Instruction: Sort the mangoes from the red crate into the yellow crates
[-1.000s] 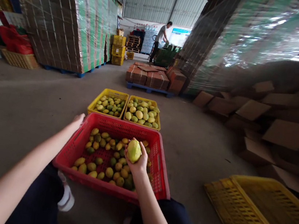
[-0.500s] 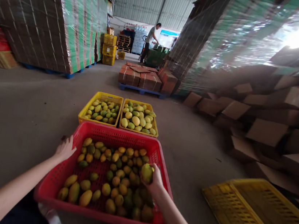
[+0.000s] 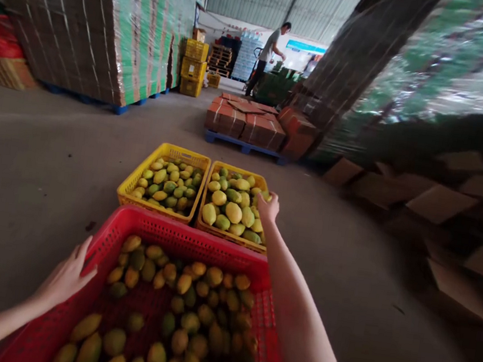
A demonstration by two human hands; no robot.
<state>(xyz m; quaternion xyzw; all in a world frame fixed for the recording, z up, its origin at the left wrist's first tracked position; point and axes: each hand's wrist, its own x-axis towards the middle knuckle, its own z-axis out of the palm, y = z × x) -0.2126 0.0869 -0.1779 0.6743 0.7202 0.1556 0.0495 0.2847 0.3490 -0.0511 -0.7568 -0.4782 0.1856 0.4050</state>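
Yellow far-right crate (image 3: 233,240) is now receiving the right hand (image 3: 269,210), arriving from over the red crate (image 3: 181,232); handling is shifting there. Its grip is narrowing at a yellow-green fruit (image 3: 266,197) by the right rim; cannot tell if holding. Left hand (image 3: 69,274) is spreading at the red crate's left rim.

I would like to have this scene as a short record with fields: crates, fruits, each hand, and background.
crates: red crate nearest; left yellow crate and right yellow crate side by side beyond it
fruits: yellow to green fruits in all three; the red bottom shows between some
left: left hand, fingers spread, at the red crate's left rim
right: right hand at the right side of the right yellow crate; whether it grips a fruit is unclear
background: a person standing beyond cartons on a blue pallet
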